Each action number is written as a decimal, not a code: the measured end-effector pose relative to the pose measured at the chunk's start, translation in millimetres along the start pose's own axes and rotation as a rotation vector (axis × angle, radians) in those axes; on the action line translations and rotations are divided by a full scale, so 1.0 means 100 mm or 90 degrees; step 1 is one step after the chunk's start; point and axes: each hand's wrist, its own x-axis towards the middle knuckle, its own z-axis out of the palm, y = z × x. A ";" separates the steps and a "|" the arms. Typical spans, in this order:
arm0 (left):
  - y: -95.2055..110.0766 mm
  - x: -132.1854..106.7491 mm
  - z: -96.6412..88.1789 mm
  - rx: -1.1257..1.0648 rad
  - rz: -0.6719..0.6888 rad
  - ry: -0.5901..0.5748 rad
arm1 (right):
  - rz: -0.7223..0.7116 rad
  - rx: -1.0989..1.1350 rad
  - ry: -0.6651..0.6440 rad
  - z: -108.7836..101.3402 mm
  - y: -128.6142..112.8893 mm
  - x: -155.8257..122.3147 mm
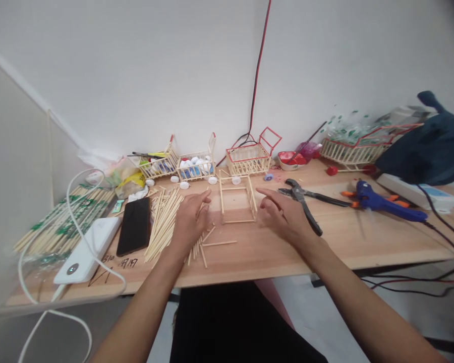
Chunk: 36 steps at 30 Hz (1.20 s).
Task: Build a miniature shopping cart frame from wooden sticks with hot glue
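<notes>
A small open frame of thin wooden sticks (239,220) stands on the table in front of me, between my two hands. Just left of it, my left hand (191,217) hovers over a pile of loose sticks (162,222), fingers apart and seemingly empty. To the frame's right, my right hand (283,214) has its index finger stretched toward the frame and the other fingers loosely bent, with nothing visible in it. A few short sticks (219,244) lie scattered near the table's front edge. Pliers-like cutters (306,206) with dark handles rest beyond my right hand.
Finished stick carts stand along the wall, one with a red rim (247,161), one holding white and blue pieces (195,169). A blue glue gun (386,204) with a cord lies right. At left are a black phone (134,227), a white power bank (87,252) and packaged sticks (66,217).
</notes>
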 end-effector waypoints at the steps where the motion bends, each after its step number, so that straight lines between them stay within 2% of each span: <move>1: 0.00 0.00 0.00 0.005 -0.005 0.008 | 0.013 0.000 0.017 0.00 0.00 0.00; 8: -0.03 0.00 0.00 -0.022 -0.069 0.062 | 0.076 0.003 0.087 0.03 0.03 0.03; 12: -0.02 0.09 -0.02 -0.095 -0.187 0.062 | 0.097 0.038 0.092 0.05 0.11 0.06; 15: 0.01 0.23 -0.09 -0.172 -0.274 0.035 | 0.115 0.089 0.078 0.04 0.16 0.11; 20: 0.03 0.52 -0.14 -0.335 -0.347 -0.035 | 0.126 0.081 -0.010 -0.06 0.15 0.34; 22: 0.00 0.62 -0.08 -0.376 -0.372 -0.037 | 0.131 0.026 -0.067 -0.11 0.10 0.46; 27: -0.13 0.76 0.17 -0.460 -0.432 -0.119 | 0.167 -0.118 -0.206 -0.10 0.01 0.77; 32: -0.24 0.81 0.31 -0.496 -0.465 -0.082 | 0.184 -0.194 -0.264 -0.02 -0.09 0.94; 36: -0.35 0.78 0.38 -0.500 -0.433 -0.057 | 0.202 -0.279 -0.313 0.00 -0.16 1.02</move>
